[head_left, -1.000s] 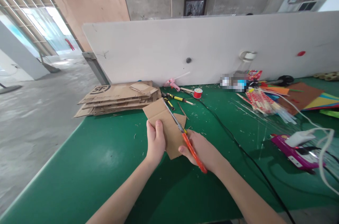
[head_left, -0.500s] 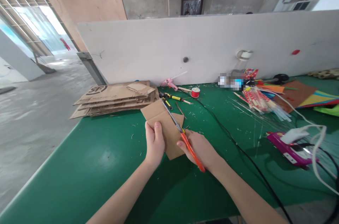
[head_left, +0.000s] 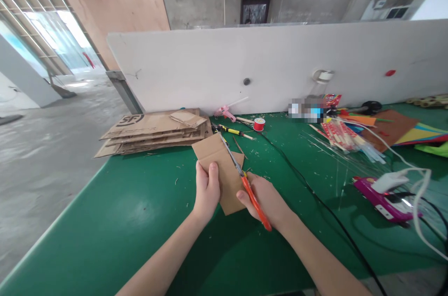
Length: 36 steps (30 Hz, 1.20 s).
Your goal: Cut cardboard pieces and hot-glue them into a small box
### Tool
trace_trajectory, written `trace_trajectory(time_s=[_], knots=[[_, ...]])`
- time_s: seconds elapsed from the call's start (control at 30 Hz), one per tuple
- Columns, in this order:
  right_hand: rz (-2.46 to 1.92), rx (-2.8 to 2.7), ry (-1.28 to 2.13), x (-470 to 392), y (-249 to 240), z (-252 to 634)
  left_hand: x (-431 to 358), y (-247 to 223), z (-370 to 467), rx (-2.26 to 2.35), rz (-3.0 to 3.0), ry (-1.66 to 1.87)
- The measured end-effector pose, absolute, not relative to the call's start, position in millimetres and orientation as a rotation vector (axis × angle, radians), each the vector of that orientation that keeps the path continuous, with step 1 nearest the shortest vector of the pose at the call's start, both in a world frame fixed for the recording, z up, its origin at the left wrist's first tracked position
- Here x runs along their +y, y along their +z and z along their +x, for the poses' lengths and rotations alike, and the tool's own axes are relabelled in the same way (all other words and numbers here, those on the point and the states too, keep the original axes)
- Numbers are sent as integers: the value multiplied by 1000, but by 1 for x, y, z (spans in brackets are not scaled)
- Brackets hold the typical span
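Observation:
My left hand (head_left: pixel 207 187) grips the left edge of a brown cardboard piece (head_left: pixel 229 188), thumb on top and fingers partly hidden behind it. A crease runs across the card near its far end. In my right hand (head_left: pixel 266 198) are scissors with orange handles (head_left: pixel 256 203). Their metal blades (head_left: pixel 231 156) lie along the card and point away toward its far edge. Part of the card shows to the right of the blades. Whether the blades are fully closed is hard to make out.
Flattened cardboard sheets (head_left: pixel 150 130) are stacked at the back left. Beyond the card lie a pink glue gun (head_left: pixel 226 113), a red spool (head_left: pixel 259 124) and a yellow-black tool (head_left: pixel 231 130). A black cable (head_left: pixel 304 181) crosses the green table beside a purple power strip (head_left: pixel 383 200).
The view has shifted slightly. Both hands, the card and the scissors keep nearly the same arrangement, with the card slightly to the right in the picture.

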State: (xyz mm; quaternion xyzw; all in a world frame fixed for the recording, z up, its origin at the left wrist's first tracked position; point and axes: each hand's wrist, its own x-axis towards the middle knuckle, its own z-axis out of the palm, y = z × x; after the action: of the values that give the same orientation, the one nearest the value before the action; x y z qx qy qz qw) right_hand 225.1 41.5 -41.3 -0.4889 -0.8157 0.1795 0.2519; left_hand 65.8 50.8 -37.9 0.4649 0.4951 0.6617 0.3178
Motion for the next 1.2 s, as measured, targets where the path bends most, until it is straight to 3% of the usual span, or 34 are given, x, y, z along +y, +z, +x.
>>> trace_trajectory(time_s=[0.93,1.2], knots=[[-1500,-2157,420,43,-36,214,47,-36,68,1286,1213,1723],[-1276,-2044,534,46,-40,213,48,-36,65,1257,1205,1711]])
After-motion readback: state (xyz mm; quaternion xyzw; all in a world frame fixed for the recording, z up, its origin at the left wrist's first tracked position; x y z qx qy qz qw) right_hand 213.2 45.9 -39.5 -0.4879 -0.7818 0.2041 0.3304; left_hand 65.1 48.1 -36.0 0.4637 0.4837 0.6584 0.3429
